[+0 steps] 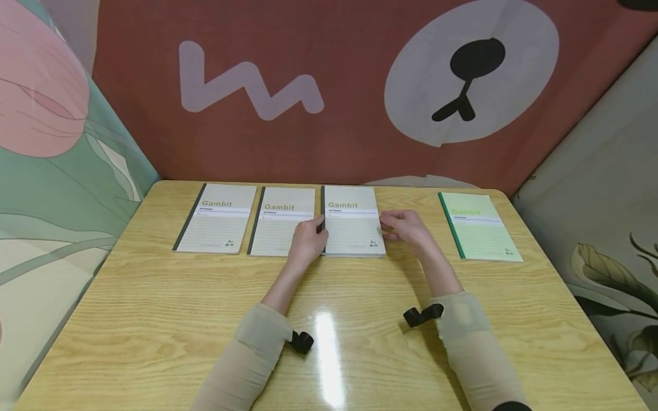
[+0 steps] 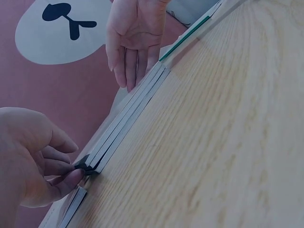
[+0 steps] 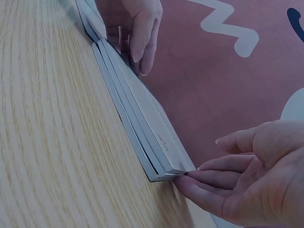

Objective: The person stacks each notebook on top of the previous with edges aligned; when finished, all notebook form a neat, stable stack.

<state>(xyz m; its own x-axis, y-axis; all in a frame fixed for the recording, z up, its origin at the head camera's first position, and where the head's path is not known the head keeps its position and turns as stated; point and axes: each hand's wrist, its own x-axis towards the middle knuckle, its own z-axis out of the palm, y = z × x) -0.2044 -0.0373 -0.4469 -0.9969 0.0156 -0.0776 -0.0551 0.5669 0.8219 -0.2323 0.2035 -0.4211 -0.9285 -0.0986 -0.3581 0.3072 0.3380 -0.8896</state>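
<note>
Three white notebooks with dark spines lie in a row in the head view: the left notebook (image 1: pixel 216 220), the middle notebook (image 1: pixel 280 208) and the right stack of notebooks (image 1: pixel 352 228). In the wrist views that right stack (image 3: pixel 142 109) shows layered page edges with a narrow gap. My left hand (image 1: pixel 307 238) pinches the stack's dark spine between thumb and fingers, partly covering the middle notebook. Against the stack's opposite edge, my right hand (image 1: pixel 408 228) touches the corner with extended fingertips (image 3: pixel 190 178), its thumb apart.
A green notebook (image 1: pixel 480 225) lies apart on the right of the wooden table (image 1: pixel 154 331). Behind the table's far edge rises a red-brown printed backdrop (image 1: pixel 349 148). Printed panels also flank both sides. Each wrist carries a black camera mount (image 1: pixel 302 341).
</note>
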